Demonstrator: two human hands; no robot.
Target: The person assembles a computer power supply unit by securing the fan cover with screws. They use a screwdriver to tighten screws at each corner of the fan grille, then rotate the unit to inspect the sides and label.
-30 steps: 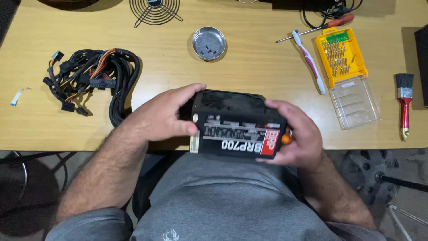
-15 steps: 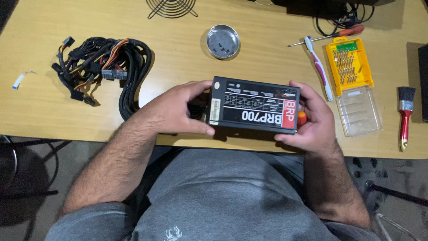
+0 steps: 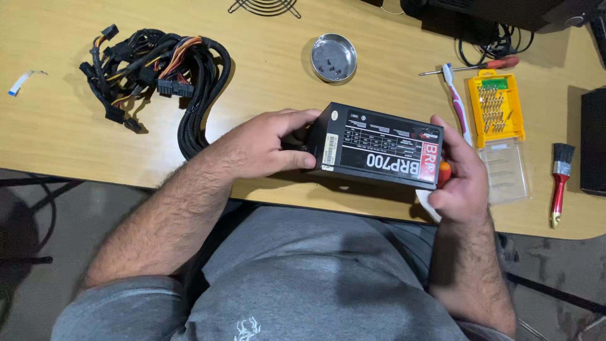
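Note:
I hold a black box-shaped computer power supply (image 3: 379, 146) just above the near edge of the wooden table (image 3: 76, 126). My left hand (image 3: 259, 148) grips its left end, thumb along the front. My right hand (image 3: 459, 180) grips its right end, and something orange-red shows between that palm and the box. A thick black sleeved cable runs from the box's left end to a bundle of cables and connectors (image 3: 151, 69) lying on the table at the left.
A small round metal dish (image 3: 334, 58) with screws sits at the back. Right of the box lie a toothbrush (image 3: 456, 101), a red-handled screwdriver (image 3: 470, 66), a yellow bit case (image 3: 495, 107), its clear lid (image 3: 505, 173) and a red-handled brush (image 3: 558, 180). A wire fan grille (image 3: 265, 6) lies at the far edge.
The power supply has been lifted from my lap up to the table edge and turned so its labelled side faces up. Both hands kept their grip.

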